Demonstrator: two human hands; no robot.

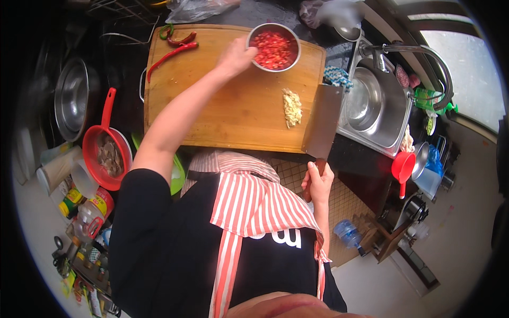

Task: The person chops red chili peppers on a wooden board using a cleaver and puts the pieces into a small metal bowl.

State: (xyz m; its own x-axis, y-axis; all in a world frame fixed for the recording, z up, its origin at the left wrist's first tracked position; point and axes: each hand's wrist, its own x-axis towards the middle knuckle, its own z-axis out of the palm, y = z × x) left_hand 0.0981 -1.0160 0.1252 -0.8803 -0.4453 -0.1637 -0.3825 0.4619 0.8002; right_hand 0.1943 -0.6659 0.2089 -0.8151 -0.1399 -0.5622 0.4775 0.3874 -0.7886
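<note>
My left hand (237, 57) grips the rim of a round metal bowl (293, 59) at the far right part of the wooden cutting board (222, 107). Chopped red chilies (272, 49) fill the bottom of the bowl. In my right hand (320, 181) is the wooden handle of a cleaver (324, 121), its broad blade reaching over the board's right edge. A small heap of chopped garlic (292, 108) lies on the board, left of the blade. Whole red chilies (172, 57) and a curled green one (166, 31) rest at the far left corner.
Right of the board is a steel sink (391, 131) with a metal basin (362, 99) under the faucet (427, 49). A blue-white cloth (338, 76) lies between. At left are a red strainer (88, 159) holding sliced food and a large metal bowl (71, 99). Plastic bags (199, 10) lie behind the board.
</note>
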